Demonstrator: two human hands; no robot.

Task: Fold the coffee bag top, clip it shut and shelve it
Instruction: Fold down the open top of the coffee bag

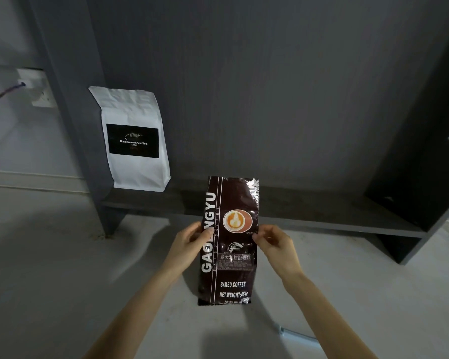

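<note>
— What's the setting?

— A pale floor (49, 255) in front of a dark grey shelving unit (270, 99). Its low shelf board (309, 213) carries a white coffee bag (134, 141) at the left end, standing upright against the side panel, its black label reading "Kopiluwak Coffee". A white wall socket (38, 89) with a purple cable plugged in sits on the wall further left.

— And the bag being handled?

— A dark brown coffee bag (230, 244), printed "GAOLANGYU" and "BAKED.COFFEE", stands upright on the floor just in front of the shelf. Its top is unfolded, flat and straight, with a shiny crimped right edge.

— How are the hands placed?

— Both forearms reach in from the bottom of the view, angled toward each other. The left hand (189, 242) grips the bag's left edge about halfway up, fingers curled and closed on it, the thumb across the front over the lettering. The right hand (275, 242) pinches the right edge at the same height, fingertips drawn together on the seam, wrist bent slightly outward.

— Anything else nearby?

— A small pale blue object (296, 332) lies on the floor near the right forearm; it is too blurred to identify.
</note>
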